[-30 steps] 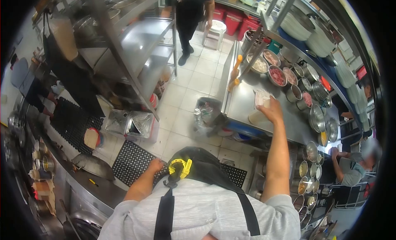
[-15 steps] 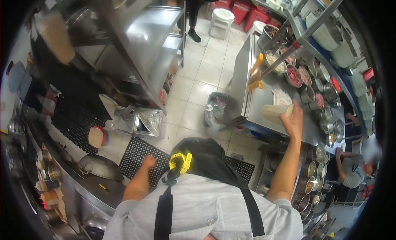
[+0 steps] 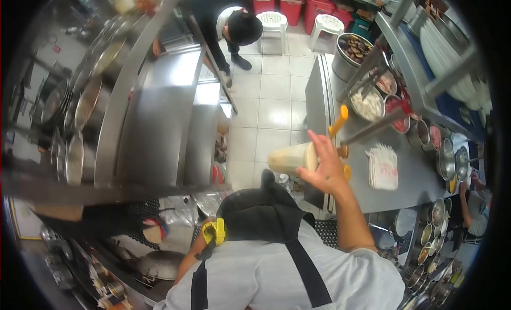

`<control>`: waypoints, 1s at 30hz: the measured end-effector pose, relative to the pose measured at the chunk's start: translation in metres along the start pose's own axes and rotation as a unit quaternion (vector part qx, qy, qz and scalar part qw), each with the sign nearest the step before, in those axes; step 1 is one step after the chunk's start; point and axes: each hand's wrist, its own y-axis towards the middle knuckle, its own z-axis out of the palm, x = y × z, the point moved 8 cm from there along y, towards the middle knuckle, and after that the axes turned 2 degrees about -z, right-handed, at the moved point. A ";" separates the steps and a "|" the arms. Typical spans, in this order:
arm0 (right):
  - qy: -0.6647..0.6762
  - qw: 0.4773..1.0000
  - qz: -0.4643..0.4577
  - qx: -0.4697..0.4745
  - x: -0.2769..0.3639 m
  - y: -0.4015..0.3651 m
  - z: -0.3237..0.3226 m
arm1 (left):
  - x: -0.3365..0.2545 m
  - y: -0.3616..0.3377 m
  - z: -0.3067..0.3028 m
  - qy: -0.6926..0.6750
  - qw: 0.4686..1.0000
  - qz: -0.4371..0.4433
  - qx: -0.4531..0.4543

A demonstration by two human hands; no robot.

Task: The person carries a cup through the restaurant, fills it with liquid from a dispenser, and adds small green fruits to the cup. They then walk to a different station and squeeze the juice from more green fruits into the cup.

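My right hand (image 3: 326,165) is closed around the wide end of a translucent plastic container (image 3: 283,158) with pale contents. The container is tilted well over, its narrower end pointing left, above the floor beside the steel counter (image 3: 354,195). Close to that hand, yellow-orange handles (image 3: 339,121) stick up at the counter's edge. A folded white cloth (image 3: 382,169) lies on the counter to the right. Of my left arm only the forearm (image 3: 187,264) shows; the hand itself is hidden behind my body and the yellow strap (image 3: 214,232).
Steel shelving (image 3: 154,113) with stacked pans stands on the left. A person in dark clothes (image 3: 226,22) bends over ahead, near white stools (image 3: 273,25). Bowls of food (image 3: 367,103) line the counter's far side. A wok (image 3: 162,264) sits at lower left.
My right hand has carried the container left, from over the counter to above the aisle. My view has turned and moved forward; the left hand has dropped out of sight.
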 end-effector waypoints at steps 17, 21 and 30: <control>-0.039 0.993 0.094 -0.065 -0.046 0.147 -0.006 | -0.296 0.205 -0.143 0.113 0.988 0.093 0.040; -0.042 0.985 0.121 -0.117 -0.063 0.173 -0.011 | -0.344 0.283 -0.157 0.162 0.976 0.116 0.088; -0.075 0.957 0.215 -0.180 -0.099 0.297 -0.021 | -0.480 0.466 -0.163 0.285 0.921 0.219 0.147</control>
